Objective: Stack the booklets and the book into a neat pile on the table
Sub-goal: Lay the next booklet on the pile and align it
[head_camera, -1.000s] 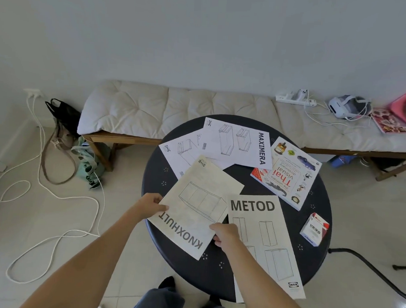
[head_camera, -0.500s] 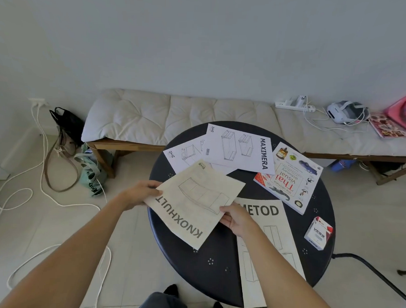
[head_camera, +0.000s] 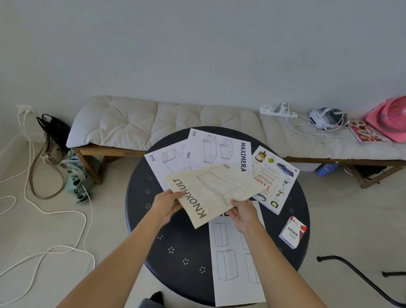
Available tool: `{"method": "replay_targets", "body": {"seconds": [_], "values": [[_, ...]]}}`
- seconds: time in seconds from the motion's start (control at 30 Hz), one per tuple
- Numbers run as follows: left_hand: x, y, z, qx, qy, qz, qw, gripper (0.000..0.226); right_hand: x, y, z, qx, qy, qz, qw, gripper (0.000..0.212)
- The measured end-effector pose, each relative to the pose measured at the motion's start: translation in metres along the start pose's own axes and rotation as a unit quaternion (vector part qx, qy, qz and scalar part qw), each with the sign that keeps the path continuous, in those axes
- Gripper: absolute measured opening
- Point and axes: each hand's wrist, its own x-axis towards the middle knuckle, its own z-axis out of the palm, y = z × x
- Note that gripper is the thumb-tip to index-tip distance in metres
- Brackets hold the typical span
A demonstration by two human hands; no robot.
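We have lifted the KNOXHULT booklet [head_camera: 210,191] off the round table [head_camera: 178,245] and carried it farther back since a second ago; our left hand [head_camera: 167,204] and right hand [head_camera: 242,214] both pinch its near edges, above the METOD booklet [head_camera: 235,265].

Single head-worn wide-angle view, forward and down over the round table [head_camera: 177,256], close above both forearms.

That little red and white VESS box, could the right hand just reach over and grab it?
Probably not at once: the right hand shares the KNOXHULT booklet with the left hand. Once freed, nothing lies between it and the VESS box close by on the table.
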Motion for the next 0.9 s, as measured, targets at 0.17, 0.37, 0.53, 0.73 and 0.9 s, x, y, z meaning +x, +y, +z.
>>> {"method": "replay_targets", "body": {"seconds": [0.17, 0.37, 0.53, 0.73, 0.9], "values": [[-0.020, -0.051, 0.050, 0.017, -0.010, -0.026, 0.999, 0.027, -0.006, 0.003, -0.040, 0.038, 0.034, -0.002, 0.999, 0.046], [-0.034, -0.084, 0.069, 0.077, -0.015, -0.026, 0.997, 0.036, -0.018, -0.001, -0.081, 0.044, 0.057, 0.039, 0.997, 0.042], [-0.029, -0.061, 0.045, 0.154, -0.092, -0.042, 0.983, 0.039, -0.017, -0.018, -0.126, 0.054, 0.115, 0.030, 0.991, 0.021], [-0.024, -0.044, 0.031, 0.218, -0.164, -0.090, 0.958, 0.040, -0.031, -0.027, -0.161, 0.014, 0.131, 0.074, 0.989, 0.030], [-0.021, -0.042, 0.031, 0.136, -0.108, -0.150, 0.973, 0.023, -0.036, -0.026, -0.167, -0.014, 0.076, 0.097, 0.992, 0.033]]}}
